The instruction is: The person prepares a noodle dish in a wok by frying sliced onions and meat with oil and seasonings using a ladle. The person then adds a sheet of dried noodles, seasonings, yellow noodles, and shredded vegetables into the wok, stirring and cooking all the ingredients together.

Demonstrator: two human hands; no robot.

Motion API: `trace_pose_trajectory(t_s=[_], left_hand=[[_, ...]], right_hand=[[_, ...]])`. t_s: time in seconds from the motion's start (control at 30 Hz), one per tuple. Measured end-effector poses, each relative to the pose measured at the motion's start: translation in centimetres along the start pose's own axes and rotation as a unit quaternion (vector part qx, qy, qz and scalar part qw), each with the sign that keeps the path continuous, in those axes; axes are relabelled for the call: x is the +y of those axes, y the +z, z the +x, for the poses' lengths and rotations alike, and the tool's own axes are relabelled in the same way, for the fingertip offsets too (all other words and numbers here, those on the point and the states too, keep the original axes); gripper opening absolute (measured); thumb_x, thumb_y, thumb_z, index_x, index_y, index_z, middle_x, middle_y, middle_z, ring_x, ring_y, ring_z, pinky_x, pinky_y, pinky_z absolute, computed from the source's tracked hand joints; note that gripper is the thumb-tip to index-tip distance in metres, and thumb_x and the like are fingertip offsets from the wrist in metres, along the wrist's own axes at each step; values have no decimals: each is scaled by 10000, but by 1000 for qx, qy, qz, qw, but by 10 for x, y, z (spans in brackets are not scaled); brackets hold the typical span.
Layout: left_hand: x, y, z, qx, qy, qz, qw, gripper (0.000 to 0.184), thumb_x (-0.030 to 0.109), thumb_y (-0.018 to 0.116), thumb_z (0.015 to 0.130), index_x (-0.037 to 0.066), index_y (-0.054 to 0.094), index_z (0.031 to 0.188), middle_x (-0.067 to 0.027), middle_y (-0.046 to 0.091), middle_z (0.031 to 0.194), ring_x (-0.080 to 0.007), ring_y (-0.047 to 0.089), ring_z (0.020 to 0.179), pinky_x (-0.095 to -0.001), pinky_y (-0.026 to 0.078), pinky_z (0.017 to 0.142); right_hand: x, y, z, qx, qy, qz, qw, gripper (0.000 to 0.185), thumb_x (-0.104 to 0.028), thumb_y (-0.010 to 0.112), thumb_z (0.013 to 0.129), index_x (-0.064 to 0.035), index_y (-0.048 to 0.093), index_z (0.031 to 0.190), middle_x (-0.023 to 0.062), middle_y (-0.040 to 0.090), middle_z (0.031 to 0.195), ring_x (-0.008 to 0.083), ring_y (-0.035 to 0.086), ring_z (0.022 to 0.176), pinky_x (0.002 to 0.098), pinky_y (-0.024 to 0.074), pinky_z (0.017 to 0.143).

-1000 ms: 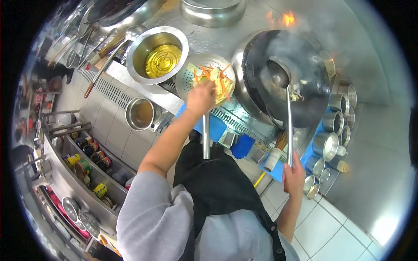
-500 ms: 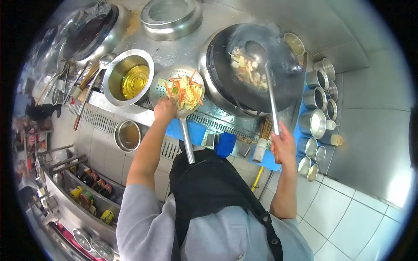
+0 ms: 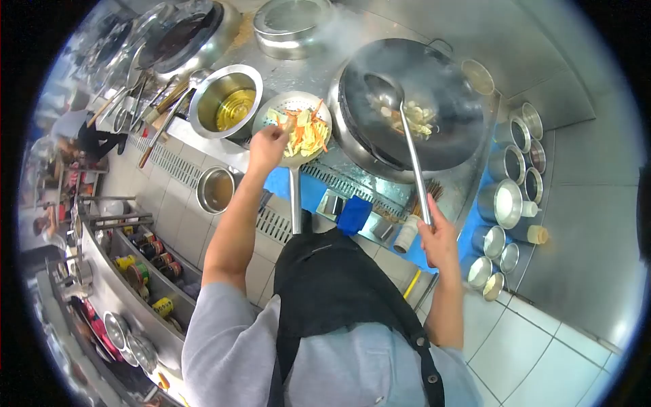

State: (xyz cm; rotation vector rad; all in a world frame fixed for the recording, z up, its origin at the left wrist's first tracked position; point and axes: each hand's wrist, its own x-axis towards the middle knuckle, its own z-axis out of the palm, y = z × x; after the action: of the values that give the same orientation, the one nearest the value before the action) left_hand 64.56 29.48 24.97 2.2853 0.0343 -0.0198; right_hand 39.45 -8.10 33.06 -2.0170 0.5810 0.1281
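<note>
No text, brand, number or sign is legible. The yellow can (image 3: 163,307) in the lower-left rack (image 3: 114,271) carries dark markings, too small to read. The green-sided can (image 3: 137,273) and the dark jars (image 3: 161,260) in the same rack show coloured surfaces; any lettering on them is too small and blurred to resolve.

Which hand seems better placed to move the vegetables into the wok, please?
Probably the left hand: it is at the vegetables on the strainer, while the right hand holds the ladle over the wok.
</note>
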Motion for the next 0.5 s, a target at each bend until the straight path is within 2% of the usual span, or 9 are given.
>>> trace_pose_trajectory(t_s=[0.03, 0.1, 0.13, 0.23, 0.27, 0.3, 0.37, 0.47, 0.5], left_hand=[[26, 6, -2, -2, 11, -1, 1000, 269, 266, 724, 876, 11, 758, 955, -182, 749, 868, -306, 743, 830, -400, 566, 773], [73, 25, -2, 0, 106, -59, 993, 330, 300, 716, 925, -8, 761, 1038, -200, 755, 909, -313, 744, 841, -391, 567, 782], [90, 37, 1, -8, 102, -75, 992, 398, 355, 715, 946, -9, 745, 1103, -202, 756, 981, -306, 742, 877, -386, 567, 798], [127, 44, -16, 37, 116, -136, 983, 459, 383, 714, 952, -12, 714, 1186, -204, 748, 1059, -306, 737, 927, -384, 564, 829], [127, 39, -28, 34, 89, -136, 986, 505, 394, 732, 932, -8, 689, 1235, -201, 734, 1127, -317, 723, 989, -394, 557, 870], [113, 35, -39, 43, 78, -95, 991, 518, 399, 742, 921, 8, 684, 1255, -198, 727, 1162, -311, 717, 1022, -399, 554, 890], [60, 32, -69, 55, 54, -6, 997, 549, 410, 762, 900, 39, 676, 1295, -193, 713, 1232, -300, 703, 1090, -409, 547, 928], [-24, 31, -125, 16, -68, 50, 996, 758, 431, 819, 825, -44, 570, 1360, -244, 658, 1295, -350, 686, 1114, -423, 538, 972], [-47, 32, -141, -11, -99, 78, 992, 825, 425, 826, 813, -56, 522, 1410, -256, 638, 1328, -363, 674, 1145, -425, 529, 999]], right_hand=[[6, -1, -1, 4, 4, -12, 1000, 636, -130, 700, 924, -157, 516, 1533, 44, 559, 676, 128, 484, 577, 315, 447, 570], [19, -2, -4, 19, 6, -22, 1000, 650, -124, 693, 925, -132, 496, 1543, 52, 590, 709, 136, 513, 598, 320, 463, 591], [26, 0, -2, 30, 1, -19, 999, 661, -126, 691, 925, -119, 480, 1551, 65, 615, 740, 146, 545, 620, 328, 479, 612], [63, 15, -12, 98, -68, -24, 993, 654, -133, 688, 924, -75, 467, 1537, 111, 679, 873, 190, 635, 729, 360, 518, 698], [79, 19, -14, 103, -66, -28, 992, 637, -135, 689, 924, -64, 473, 1518, 127, 690, 921, 208, 655, 774, 371, 525, 730], [94, 22, -15, 108, -64, -32, 992, 619, -136, 689, 923, -52, 480, 1500, 143, 701, 969, 225, 676, 819, 382, 531, 761], [120, 30, -26, 68, 25, -38, 997, 567, -136, 690, 920, -35, 505, 1446, 172, 709, 1061, 262, 699, 915, 402, 536, 823], [123, 31, -40, 102, -23, -50, 993, 489, -130, 689, 924, -23, 531, 1375, 122, 693, 921, 215, 673, 772, 375, 532, 729], [120, 32, -45, 85, 11, -3, 996, 485, -100, 680, 929, -48, 529, 1387, 88, 665, 883, 170, 620, 693, 335, 490, 643]])
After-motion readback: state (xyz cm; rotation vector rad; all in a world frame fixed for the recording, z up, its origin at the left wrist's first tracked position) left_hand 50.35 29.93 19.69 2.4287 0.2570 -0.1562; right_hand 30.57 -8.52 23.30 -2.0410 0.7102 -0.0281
